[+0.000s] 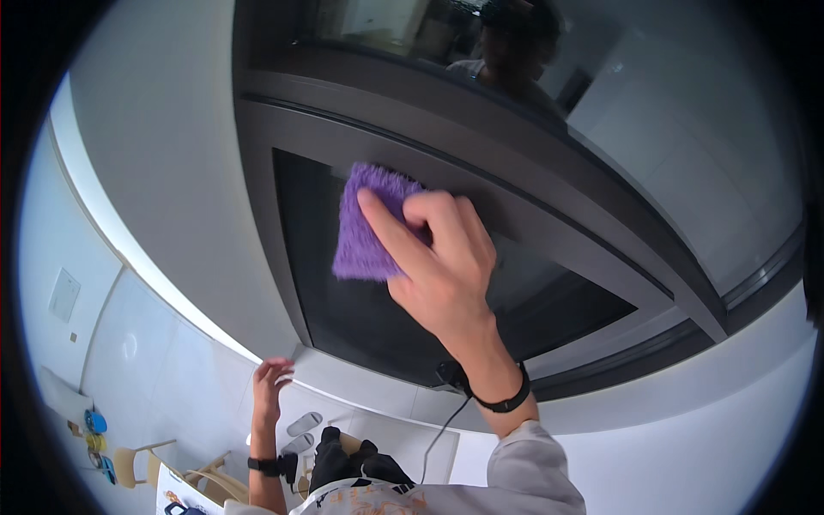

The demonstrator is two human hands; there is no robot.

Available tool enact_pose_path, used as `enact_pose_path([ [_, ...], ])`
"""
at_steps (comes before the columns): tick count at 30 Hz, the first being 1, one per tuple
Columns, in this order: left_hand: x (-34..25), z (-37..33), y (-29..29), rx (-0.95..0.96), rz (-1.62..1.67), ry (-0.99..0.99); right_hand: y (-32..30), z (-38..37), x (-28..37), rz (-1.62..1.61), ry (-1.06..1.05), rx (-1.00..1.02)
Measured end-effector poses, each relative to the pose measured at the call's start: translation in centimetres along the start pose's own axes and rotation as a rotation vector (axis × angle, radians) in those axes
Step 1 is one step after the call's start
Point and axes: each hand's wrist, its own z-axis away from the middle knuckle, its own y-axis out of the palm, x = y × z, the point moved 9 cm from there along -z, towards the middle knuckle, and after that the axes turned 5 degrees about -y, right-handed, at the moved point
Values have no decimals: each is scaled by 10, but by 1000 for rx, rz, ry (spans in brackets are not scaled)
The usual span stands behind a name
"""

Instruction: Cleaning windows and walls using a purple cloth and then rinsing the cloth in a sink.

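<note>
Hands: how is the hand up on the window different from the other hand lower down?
The right hand is raised, pressing a fuzzy purple cloth against the dark window frame; the left hand hangs low and holds nothing. The right hand's fingers spread over the cloth; the left hand's curl loosely in the air. Both wrists wear a black band.

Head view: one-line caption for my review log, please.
Right hand presses a purple microfibre cloth against a dark-framed glass pane; left hand hangs open and empty below.
</note>
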Motion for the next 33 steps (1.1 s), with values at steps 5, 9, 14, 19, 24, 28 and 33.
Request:
enact_pose_path([
  [5, -80, 0, 90, 127, -18, 246, 46, 36, 7, 180, -55, 21],
  [9, -35, -19, 103, 157, 2, 195, 103, 124, 20, 263, 71, 261],
  [14, 57, -14, 60, 25, 55, 1, 182, 285, 72, 139, 25, 557],
  [19, 167, -10, 15, -29, 81, -168, 294, 514, 139, -6, 57, 874],
  [24, 247, -4, -11, -22, 1, -251, 339, 674, 171, -32, 222, 991],
  [28, 246, 6, -11, 7, -27, -263, 337, 647, 160, -397, 583, 986],
  [33, 182, 26, 42, 105, -17, -210, 202, 384, 100, -702, 523, 615],
])
